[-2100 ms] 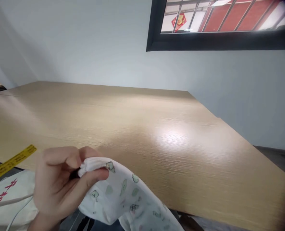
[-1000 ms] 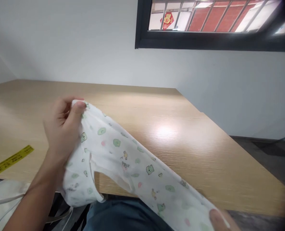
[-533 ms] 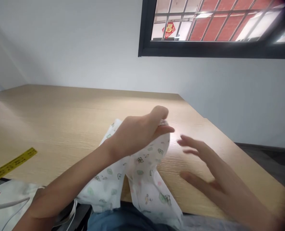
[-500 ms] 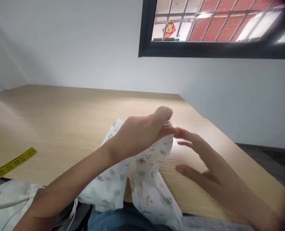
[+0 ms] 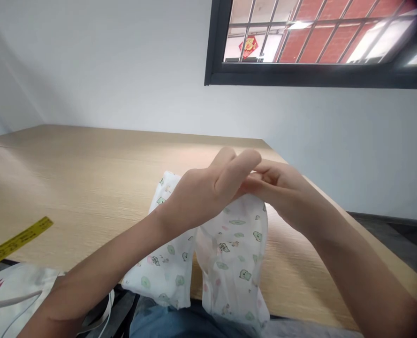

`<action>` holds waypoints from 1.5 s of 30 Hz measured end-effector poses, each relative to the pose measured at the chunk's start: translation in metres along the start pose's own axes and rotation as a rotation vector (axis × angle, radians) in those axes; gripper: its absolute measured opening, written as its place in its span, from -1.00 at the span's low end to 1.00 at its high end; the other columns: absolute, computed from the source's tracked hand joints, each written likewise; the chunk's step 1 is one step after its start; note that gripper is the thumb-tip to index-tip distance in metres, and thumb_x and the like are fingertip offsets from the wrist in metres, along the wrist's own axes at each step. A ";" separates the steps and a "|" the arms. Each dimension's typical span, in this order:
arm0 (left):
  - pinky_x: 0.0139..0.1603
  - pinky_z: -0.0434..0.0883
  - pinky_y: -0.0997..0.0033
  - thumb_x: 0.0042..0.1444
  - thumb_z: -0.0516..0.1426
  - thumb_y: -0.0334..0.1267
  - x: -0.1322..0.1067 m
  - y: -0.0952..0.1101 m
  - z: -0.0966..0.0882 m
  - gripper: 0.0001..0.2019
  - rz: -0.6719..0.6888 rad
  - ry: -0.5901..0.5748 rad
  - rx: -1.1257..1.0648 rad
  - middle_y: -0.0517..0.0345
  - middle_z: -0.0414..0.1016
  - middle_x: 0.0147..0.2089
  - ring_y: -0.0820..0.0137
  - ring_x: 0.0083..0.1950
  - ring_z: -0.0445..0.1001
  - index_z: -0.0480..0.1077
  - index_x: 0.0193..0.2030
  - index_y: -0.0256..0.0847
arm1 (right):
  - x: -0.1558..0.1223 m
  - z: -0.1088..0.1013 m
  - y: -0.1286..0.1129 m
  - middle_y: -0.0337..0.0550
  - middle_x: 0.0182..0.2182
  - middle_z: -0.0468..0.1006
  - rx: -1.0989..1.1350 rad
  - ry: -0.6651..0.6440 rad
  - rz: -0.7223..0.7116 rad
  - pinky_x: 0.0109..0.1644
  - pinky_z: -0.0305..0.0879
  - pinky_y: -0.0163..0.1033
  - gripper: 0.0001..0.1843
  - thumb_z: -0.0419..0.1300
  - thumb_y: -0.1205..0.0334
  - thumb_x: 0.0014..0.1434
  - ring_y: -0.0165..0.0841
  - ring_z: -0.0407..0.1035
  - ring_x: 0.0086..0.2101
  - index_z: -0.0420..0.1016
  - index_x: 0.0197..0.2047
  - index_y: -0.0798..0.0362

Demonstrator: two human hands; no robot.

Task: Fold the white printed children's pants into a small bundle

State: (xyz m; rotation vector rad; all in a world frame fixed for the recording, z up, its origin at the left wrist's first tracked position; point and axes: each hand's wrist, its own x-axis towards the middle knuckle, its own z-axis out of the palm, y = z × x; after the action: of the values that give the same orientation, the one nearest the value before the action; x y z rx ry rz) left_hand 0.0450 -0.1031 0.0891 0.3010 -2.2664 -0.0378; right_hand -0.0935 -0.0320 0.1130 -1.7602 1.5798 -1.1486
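White pants (image 5: pixel 234 244) with small green and pink prints hang down over the table's near edge, their two legs parted. My left hand (image 5: pixel 204 195) reaches across their upper part and is closed on the fabric, thumb pointing right. Opposite it, my right hand (image 5: pixel 284 188) touches the left fingers and pinches the top right edge of the pants. Most of the pants' upper edge is hidden behind both hands.
The light wooden table (image 5: pixel 88 178) runs back to a white wall. On its left lies a yellow printed strip (image 5: pixel 18 241). A white bag (image 5: pixel 21 291) with straps is below the left front edge. A barred window (image 5: pixel 317 37) is above.
My right hand has moved left and up, from apart with fingers spread to closed on the pants' top edge. The right leg of the pants hangs flatter and further right.
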 end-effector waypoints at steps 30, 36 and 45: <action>-0.48 0.19 0.62 0.13 0.01 -0.14 -0.030 -0.125 -0.012 -0.73 -0.864 -0.317 -0.405 0.26 0.21 -0.51 0.58 -0.48 0.20 0.24 -0.49 -0.27 | 0.067 -0.002 0.106 -0.23 -0.59 0.23 -0.110 0.208 0.218 -0.52 -0.02 -0.40 -0.68 0.11 0.07 0.12 -0.51 0.11 -0.57 0.29 -0.48 0.17; -0.38 0.27 0.53 0.16 0.03 -0.22 -0.030 -0.199 0.065 -0.75 -0.958 -0.370 -0.163 0.22 0.23 -0.50 0.55 -0.46 0.24 0.29 -0.44 -0.36 | 0.125 0.022 0.185 -0.30 -0.65 -0.03 -0.144 0.111 0.322 -0.57 -0.22 -0.40 -0.69 0.03 0.31 0.08 -0.58 -0.10 -0.63 -0.01 -0.60 0.15; -0.04 0.33 0.26 0.20 -0.01 -0.13 -0.025 -0.226 0.113 -0.72 -1.059 -0.354 0.130 0.04 0.34 -0.19 0.40 -0.13 0.34 0.32 -0.17 -0.35 | 0.155 0.034 0.221 -0.25 -0.51 0.30 -0.248 0.158 0.306 -0.52 -0.03 -0.44 -0.69 -0.13 0.53 0.00 -0.55 0.09 -0.59 0.38 -0.31 0.14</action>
State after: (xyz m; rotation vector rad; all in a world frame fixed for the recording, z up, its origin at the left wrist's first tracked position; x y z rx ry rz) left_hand 0.0222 -0.3244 -0.0321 1.6265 -2.1804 -0.5227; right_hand -0.1890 -0.2311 -0.0467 -1.5293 2.0790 -0.9961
